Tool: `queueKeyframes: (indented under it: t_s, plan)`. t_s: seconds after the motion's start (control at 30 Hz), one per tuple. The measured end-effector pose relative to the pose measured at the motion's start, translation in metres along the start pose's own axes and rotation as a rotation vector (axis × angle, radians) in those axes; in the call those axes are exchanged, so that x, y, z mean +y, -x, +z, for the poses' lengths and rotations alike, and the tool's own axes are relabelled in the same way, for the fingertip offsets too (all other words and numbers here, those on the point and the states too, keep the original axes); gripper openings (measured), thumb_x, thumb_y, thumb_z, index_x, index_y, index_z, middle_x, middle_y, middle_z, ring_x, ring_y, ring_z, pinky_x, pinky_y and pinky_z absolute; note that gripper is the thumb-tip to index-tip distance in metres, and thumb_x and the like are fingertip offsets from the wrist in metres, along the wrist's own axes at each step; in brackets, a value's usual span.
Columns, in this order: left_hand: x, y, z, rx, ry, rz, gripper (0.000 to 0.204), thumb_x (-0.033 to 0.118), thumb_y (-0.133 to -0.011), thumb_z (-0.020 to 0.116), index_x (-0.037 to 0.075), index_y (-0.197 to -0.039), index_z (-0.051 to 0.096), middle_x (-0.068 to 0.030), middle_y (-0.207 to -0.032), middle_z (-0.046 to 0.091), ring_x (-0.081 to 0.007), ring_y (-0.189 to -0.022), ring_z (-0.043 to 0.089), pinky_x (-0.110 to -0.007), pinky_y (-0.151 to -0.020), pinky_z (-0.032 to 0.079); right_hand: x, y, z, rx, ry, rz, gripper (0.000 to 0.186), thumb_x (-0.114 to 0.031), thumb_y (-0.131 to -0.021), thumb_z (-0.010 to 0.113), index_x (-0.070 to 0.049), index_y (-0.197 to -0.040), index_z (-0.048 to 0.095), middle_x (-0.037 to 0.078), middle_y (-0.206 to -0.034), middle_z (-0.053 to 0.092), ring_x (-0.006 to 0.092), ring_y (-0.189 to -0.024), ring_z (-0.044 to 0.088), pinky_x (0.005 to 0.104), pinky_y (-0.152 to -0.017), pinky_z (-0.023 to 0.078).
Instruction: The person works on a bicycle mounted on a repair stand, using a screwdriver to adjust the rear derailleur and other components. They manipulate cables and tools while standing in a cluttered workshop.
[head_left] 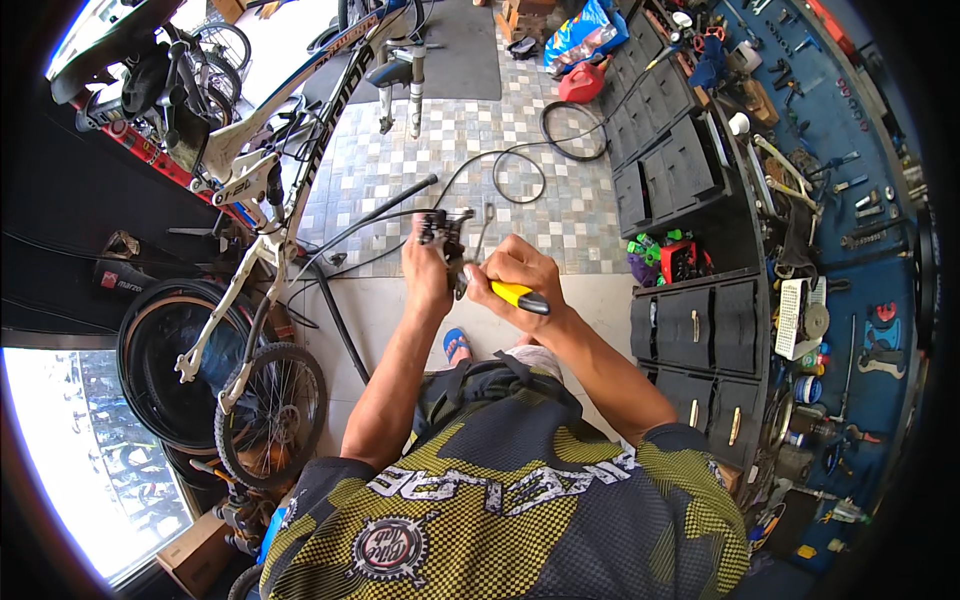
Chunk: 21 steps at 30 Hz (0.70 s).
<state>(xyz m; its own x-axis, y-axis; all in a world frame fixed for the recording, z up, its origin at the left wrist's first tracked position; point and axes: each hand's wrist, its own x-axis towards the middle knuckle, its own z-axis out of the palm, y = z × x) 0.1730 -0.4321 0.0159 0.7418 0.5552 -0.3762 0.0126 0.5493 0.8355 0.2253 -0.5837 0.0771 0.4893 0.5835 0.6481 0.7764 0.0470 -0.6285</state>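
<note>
My left hand (427,270) is closed on a black bicycle component (443,232), apparently a derailleur, with black cable or housing running off to the left. My right hand (533,275) grips a yellow-and-black handled tool (510,294), its front end against or very close to the component; the exact contact is hidden. A thin silver piece (483,228) shows just beyond the component. Both hands are in front of my body, over the tiled floor.
Left of me stands a white bicycle frame (240,300) with a wheel (268,420). Hoses (520,160) lie on the tiles (380,150) near a red jug (580,82). Black drawers (695,330) and a blue tool board (860,200) line the right side.
</note>
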Motion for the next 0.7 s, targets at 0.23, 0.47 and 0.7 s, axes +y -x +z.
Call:
queueKeyframes:
  t_s: [0.23,0.47,0.7]
  plan:
    - [-0.010,0.002,0.001,0.098,0.041,-0.124,0.038,0.028,-0.107,0.037,0.005,-0.100,0.066,-0.0081,-0.088,0.068,-0.0208,-0.074,0.066,-0.039,-0.065,0.057,-0.005,0.004,0.001,0.040,0.130,-0.139,0.026,-0.011,-0.082,0.083,-0.010,-0.072,0.059,0.003,-0.073,0.057,0.0199,-0.051,0.059,0.0346,-0.045,0.047]
    - [-0.010,0.002,-0.005,-0.051,-0.165,-0.023,0.035,0.026,-0.107,0.039,0.003,-0.102,0.065,-0.0102,-0.092,0.070,-0.0199,-0.076,0.068,-0.036,-0.065,0.057,-0.005,0.006,-0.007,0.004,-0.060,0.031,0.025,-0.008,-0.085,0.082,-0.006,-0.074,0.059,0.005,-0.071,0.054,0.0190,-0.059,0.055,0.0353,-0.053,0.046]
    - [-0.006,0.012,0.002,-0.051,0.028,0.035,0.039,0.036,-0.110,0.041,0.007,-0.095,0.064,-0.0080,-0.082,0.067,-0.0170,-0.070,0.064,-0.031,-0.056,0.049,-0.009,0.009,-0.009,-0.022,-0.033,0.147,0.025,-0.009,-0.085,0.082,-0.005,-0.074,0.060,0.006,-0.071,0.056,0.0199,-0.063,0.057,0.0355,-0.056,0.047]
